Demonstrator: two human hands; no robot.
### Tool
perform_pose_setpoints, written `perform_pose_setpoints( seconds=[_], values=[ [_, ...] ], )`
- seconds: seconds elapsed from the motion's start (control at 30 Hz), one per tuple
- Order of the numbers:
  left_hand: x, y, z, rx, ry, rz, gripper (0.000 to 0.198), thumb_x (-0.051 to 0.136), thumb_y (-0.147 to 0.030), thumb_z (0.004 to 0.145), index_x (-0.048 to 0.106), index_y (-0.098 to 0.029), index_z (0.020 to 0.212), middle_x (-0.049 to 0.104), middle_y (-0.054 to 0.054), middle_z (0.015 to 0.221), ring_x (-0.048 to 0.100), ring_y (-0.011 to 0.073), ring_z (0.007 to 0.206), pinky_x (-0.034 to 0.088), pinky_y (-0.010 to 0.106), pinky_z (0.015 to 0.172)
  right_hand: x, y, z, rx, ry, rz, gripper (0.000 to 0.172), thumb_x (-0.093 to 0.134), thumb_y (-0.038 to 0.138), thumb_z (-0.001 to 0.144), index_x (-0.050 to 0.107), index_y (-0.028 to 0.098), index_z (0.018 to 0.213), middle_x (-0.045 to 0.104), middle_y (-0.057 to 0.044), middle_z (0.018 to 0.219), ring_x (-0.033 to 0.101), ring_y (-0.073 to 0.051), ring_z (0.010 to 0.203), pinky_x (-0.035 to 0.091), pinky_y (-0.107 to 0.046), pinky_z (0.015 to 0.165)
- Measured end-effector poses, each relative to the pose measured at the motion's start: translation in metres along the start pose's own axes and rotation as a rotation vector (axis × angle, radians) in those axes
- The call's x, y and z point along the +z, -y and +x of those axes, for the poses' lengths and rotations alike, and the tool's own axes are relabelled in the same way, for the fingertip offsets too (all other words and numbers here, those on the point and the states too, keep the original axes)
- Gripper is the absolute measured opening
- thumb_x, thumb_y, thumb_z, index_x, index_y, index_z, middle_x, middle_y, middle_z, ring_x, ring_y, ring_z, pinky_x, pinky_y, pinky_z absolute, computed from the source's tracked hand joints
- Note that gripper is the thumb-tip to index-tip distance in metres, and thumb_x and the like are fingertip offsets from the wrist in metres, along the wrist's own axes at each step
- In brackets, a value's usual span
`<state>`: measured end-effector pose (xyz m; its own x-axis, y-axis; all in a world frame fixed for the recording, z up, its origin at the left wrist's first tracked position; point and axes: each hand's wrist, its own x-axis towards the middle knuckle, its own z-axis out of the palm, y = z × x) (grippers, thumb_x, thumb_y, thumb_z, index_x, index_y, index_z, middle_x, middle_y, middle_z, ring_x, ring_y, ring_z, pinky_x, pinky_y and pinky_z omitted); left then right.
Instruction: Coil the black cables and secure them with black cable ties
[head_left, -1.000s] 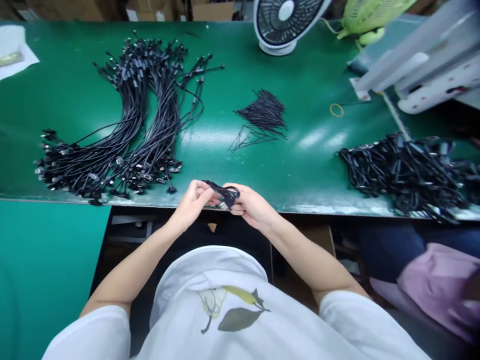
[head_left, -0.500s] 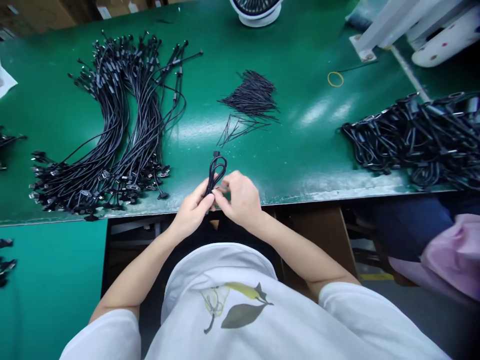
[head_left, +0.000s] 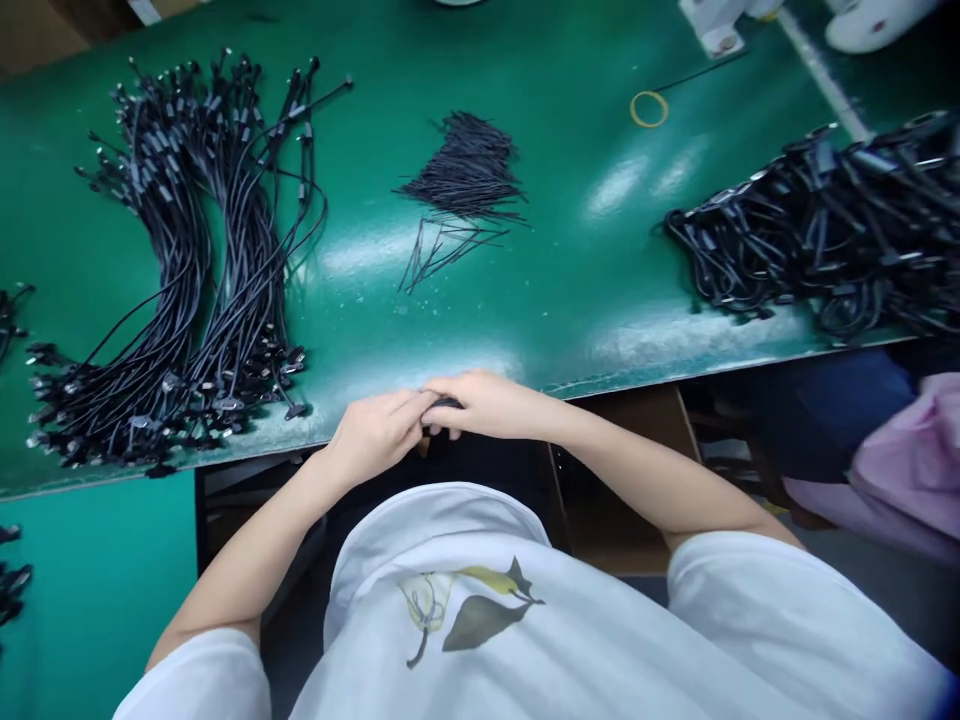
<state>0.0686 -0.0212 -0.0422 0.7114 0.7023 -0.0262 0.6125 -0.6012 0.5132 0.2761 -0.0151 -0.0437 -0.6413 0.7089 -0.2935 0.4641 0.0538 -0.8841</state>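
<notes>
Black cords [head_left: 180,250] with shiny silver bits on their ends lie in a big, bent heap at the left of the green surface [head_left: 577,290]. They look thin and smooth, and they part into two bunches. Next, the left hand [head_left: 379,430] has its fingers curled in, pinching the held cord [head_left: 448,403]. Just a small dark bit of this cord peeks out between the two hands, so I cannot tell its shape. Farther back, thin black strips [head_left: 469,170] lie in a pile, with a few loose ones in front. The right hand [head_left: 480,402] bends over the held cord and grips it too. Then comes a yellow ring [head_left: 649,109], and at the far right a messy pile of folded cords [head_left: 810,230].

The heap's ends reach the front edge [head_left: 622,382]. Wide green shows between the heap and the strips. The held cord is by the middle of the front edge. More green runs to the folded cords, which sit near the edge.
</notes>
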Motion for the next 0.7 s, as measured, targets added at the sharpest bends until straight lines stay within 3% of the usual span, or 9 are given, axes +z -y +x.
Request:
perform_pose_setpoints(
  seconds=[0.07,0.13,0.23,0.33,0.43,0.53,0.6,0.67,0.7],
  values=[
    [0.004,0.002,0.000,0.059,0.056,0.099,0.037,0.047,-0.021,0.088,0.063,-0.023,0.121,0.072,0.006,0.086,0.067,0.0184,0.075,0.050,0.026,0.068,0.002,-0.010,-0.004,-0.001,0.132,0.340,0.018,0.052,0.029,0.091,0.061,0.018,0.101,0.070,-0.002,0.085,0.064,-0.010,0.067,0.047,-0.022,0.062],
    [0.006,0.003,0.003,0.104,0.063,0.157,0.030,0.047,-0.020,0.088,0.065,-0.023,0.112,0.072,0.006,0.085,0.066,0.0184,0.071,0.050,0.027,0.063,0.006,-0.019,-0.010,-0.010,0.144,0.507,0.019,0.053,0.028,0.089,0.059,0.017,0.103,0.067,-0.001,0.082,0.062,-0.009,0.066,0.048,-0.021,0.062],
    [0.009,0.004,0.011,0.206,0.067,0.160,0.020,0.044,-0.021,0.090,0.065,-0.022,0.093,0.070,0.005,0.083,0.064,0.0164,0.063,0.048,0.026,0.057,0.015,-0.028,-0.022,-0.034,0.077,0.492,0.021,0.048,0.034,0.093,0.059,0.016,0.090,0.060,0.001,0.076,0.058,-0.008,0.067,0.049,-0.021,0.066],
    [0.008,0.004,0.021,0.335,0.046,0.106,0.016,0.047,-0.023,0.091,0.063,-0.023,0.093,0.067,0.002,0.076,0.063,0.0153,0.064,0.050,0.027,0.061,0.014,-0.032,-0.039,-0.059,0.016,0.386,0.033,0.037,0.039,0.099,0.060,0.016,0.089,0.061,-0.002,0.082,0.059,-0.010,0.072,0.049,-0.023,0.071],
    [0.001,0.006,0.027,0.359,-0.175,0.125,0.018,0.057,-0.023,0.089,0.062,-0.025,0.106,0.070,0.006,0.097,0.066,0.0201,0.091,0.051,0.038,0.088,-0.007,-0.050,-0.067,0.098,-0.445,0.007,0.033,0.038,0.038,0.098,0.064,0.020,0.090,0.062,-0.004,0.080,0.058,-0.015,0.073,0.048,-0.029,0.073],
    [-0.008,0.019,0.019,0.091,-0.333,0.229,0.028,0.055,-0.024,0.091,0.059,-0.021,0.118,0.066,0.013,0.115,0.061,0.0252,0.109,0.046,0.044,0.097,-0.052,-0.091,-0.098,0.400,-1.117,-0.522,0.032,0.042,0.039,0.094,0.070,0.022,0.088,0.060,-0.012,0.076,0.056,-0.024,0.076,0.044,-0.041,0.071],
    [-0.016,0.034,0.005,-0.114,-0.368,0.282,0.028,0.048,-0.024,0.094,0.059,-0.017,0.119,0.067,0.014,0.114,0.060,0.0257,0.108,0.047,0.042,0.094,-0.082,-0.122,-0.109,0.415,-1.238,-0.586,0.034,0.045,0.035,0.090,0.073,0.019,0.099,0.059,-0.020,0.081,0.056,-0.035,0.086,0.038,-0.052,0.072],
    [-0.029,0.051,-0.013,-0.283,-0.429,0.335,0.028,0.044,-0.025,0.096,0.061,-0.017,0.117,0.067,0.013,0.113,0.060,0.0253,0.106,0.047,0.041,0.094,-0.101,-0.145,-0.113,0.358,-1.392,-0.670,0.030,0.050,0.039,0.087,0.074,0.035,0.105,0.058,-0.016,0.081,0.055,-0.040,0.093,0.035,-0.055,0.070],
    [-0.038,0.059,-0.023,-0.356,-0.477,0.368,0.029,0.043,-0.026,0.096,0.061,-0.017,0.117,0.067,0.013,0.114,0.059,0.0254,0.108,0.046,0.041,0.095,-0.104,-0.150,-0.114,0.281,-1.361,-0.650,0.035,0.048,0.038,0.088,0.067,0.046,0.117,0.060,-0.013,0.091,0.053,-0.041,0.104,0.035,-0.057,0.075]
  ],
)
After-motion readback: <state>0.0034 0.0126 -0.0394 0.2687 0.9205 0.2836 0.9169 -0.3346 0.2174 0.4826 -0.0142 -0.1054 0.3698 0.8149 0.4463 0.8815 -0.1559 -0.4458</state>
